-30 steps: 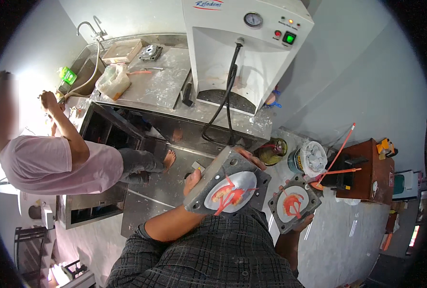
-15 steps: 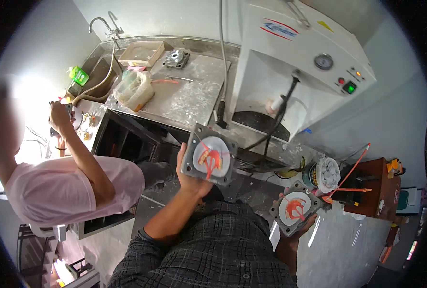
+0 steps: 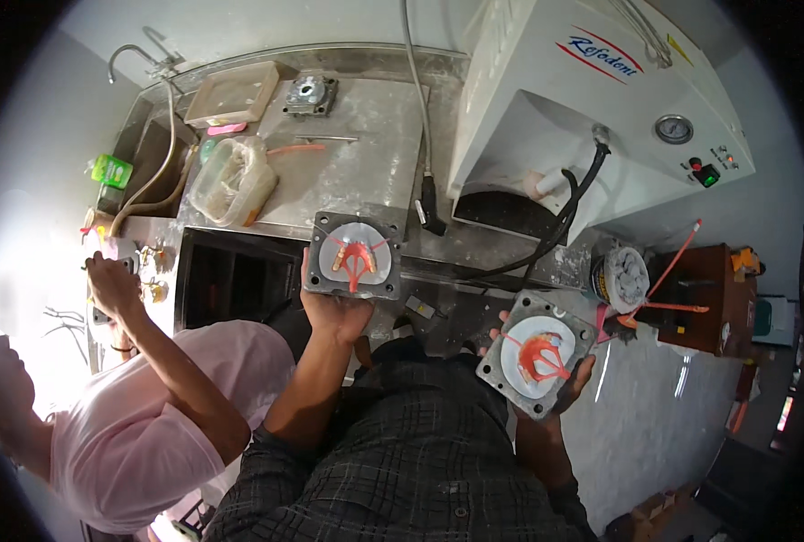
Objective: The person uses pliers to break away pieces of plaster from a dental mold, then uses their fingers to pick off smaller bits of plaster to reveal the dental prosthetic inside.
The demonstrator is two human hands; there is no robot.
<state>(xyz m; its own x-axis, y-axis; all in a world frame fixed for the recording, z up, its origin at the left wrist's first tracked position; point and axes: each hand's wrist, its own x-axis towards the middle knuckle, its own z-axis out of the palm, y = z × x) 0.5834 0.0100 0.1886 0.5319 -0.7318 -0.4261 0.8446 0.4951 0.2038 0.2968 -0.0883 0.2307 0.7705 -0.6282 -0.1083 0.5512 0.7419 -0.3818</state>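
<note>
My left hand (image 3: 341,316) is closed on the underside of a square grey metal dental flask half (image 3: 327,230). White plaster fills it, with a denture (image 3: 355,259) of pinkish-red base and several yellowish teeth, and red wax strips forking on top. Lower and to the right, my right hand (image 3: 579,378) grips a second flask half (image 3: 575,328) by its edge and underside. That one tilts and carries a white plaster disc with a red-orange curved wax piece (image 3: 540,358) and red strips. The two flask halves are held apart, faces up.
A metal counter (image 3: 366,167) carries a plastic tub (image 3: 230,190), a shallow tray (image 3: 232,94) and another flask part (image 3: 310,94). A white machine (image 3: 533,81) with a gauge and hose stands at right, near a bucket (image 3: 621,278). A person in pink (image 3: 163,415) works at my left.
My view has shifted. My left hand's flask half has moved left and levelled out; the right one has come slightly up and left. Both stay held. The co-worker appears nearer.
</note>
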